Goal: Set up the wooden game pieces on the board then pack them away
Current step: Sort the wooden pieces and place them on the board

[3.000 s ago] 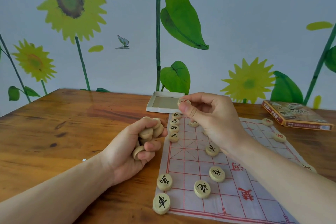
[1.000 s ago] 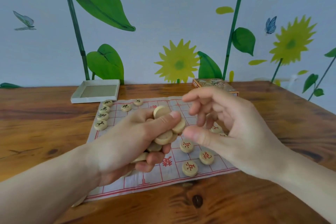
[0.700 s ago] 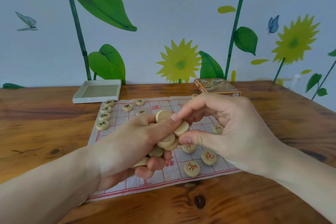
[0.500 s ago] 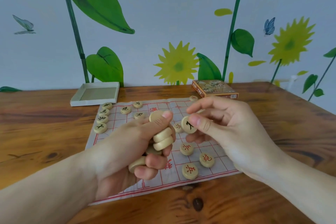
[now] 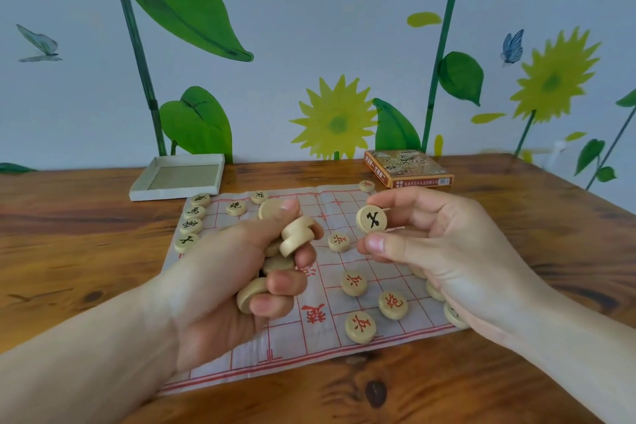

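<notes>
In the head view, the left hand [image 5: 220, 289] hovers over the near left part of the board [image 5: 320, 348], its fingers [image 5: 282, 284] curled tight round a clutch of wooden pieces [image 5: 296, 237]; several discs jut out between the thumb and the knuckles, stacked on edge, so the hand looks to be serving as a reserve from which pieces are drawn one at a time. Just to the right of those fingers, the right hand [image 5: 447, 251] pinches a single black-marked piece [image 5: 371, 219] between the thumb below and the fingertips above, its face turned toward the camera, most likely so the character can be read before a spot is chosen. That piece is in the air above the middle of the board, not yet set down. Beyond the left fingers, at the far left of the board, a column of black pieces [image 5: 191, 223] lies in line, with two more just beside it. Below and between the two hands lie the red pieces [image 5: 360, 326], more loosely spread, and one red piece [image 5: 367, 185] lies at the far edge beyond the right fingers. Some pieces are partly hidden under the right wrist. Off the board, beyond the left fingers, the open box tray [image 5: 179, 179] rests on the table [image 5: 69, 251]; beyond the right fingers lies the printed box lid [image 5: 409, 169]. Setting up appears well short of done, and packing away is not begun.
</notes>
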